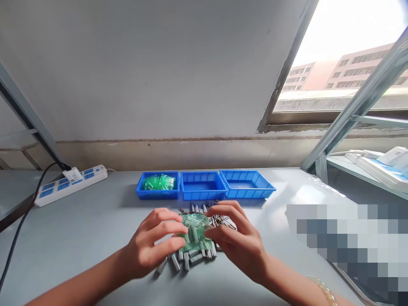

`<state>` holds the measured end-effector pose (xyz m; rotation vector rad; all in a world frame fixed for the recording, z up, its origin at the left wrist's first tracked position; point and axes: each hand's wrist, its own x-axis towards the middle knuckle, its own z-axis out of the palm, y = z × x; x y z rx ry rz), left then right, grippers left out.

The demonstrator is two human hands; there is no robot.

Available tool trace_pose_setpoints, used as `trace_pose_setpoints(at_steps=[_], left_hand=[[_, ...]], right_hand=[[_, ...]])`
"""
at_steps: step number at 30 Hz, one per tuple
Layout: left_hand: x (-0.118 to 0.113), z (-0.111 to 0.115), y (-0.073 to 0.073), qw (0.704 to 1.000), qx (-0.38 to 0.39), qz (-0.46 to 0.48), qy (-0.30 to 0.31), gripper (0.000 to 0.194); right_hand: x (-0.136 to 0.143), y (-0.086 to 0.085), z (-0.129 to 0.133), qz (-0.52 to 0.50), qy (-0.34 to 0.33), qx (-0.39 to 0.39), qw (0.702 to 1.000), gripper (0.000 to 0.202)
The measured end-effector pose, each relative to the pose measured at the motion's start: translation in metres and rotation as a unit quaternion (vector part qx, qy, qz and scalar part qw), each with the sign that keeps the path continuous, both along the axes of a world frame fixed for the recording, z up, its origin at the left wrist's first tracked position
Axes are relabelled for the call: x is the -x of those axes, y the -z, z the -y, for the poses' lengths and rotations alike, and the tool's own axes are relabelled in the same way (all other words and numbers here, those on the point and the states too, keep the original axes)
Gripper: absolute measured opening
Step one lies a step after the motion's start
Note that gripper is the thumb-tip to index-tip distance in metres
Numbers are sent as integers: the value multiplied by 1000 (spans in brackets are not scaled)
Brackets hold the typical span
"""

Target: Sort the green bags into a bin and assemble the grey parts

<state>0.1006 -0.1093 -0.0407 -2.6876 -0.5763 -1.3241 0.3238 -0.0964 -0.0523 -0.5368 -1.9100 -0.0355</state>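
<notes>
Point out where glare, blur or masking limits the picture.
Head view, upper right: window washed out to white; head view, right of the blue trays: bright glare on the table; head view, lower right: coarse pixel blocks; head view, centre: details through the green plastic look hazy.

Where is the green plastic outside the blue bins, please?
In the head view, the green plastic is below centre, between the left hand and right hand, near grey pieces.

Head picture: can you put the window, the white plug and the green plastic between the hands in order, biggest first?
1. Window
2. Green plastic
3. White plug
Number 2 sits nearer the camera, which helps it look bigger.
</notes>
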Motion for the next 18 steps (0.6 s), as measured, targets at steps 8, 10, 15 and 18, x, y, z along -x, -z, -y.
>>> trace_pose_setpoints(at_steps=[8,10,15,18], left_hand=[[-6,2,2,990,120,72,-6,12],[-10,4,1,967,216,123,-51,11],[-6,-12,-9,923,317,155,-156,8],[12,-46,-15,905,330,168,-209,5]], right_hand=[[-1,-3,-3,16,-51,33,998,21],[-1,-1,-6,4,-63,103,993,15],[-4,7,-9,-43,-41,250,966,12],[-6,7,-10,-58,-28,310,949,9]])
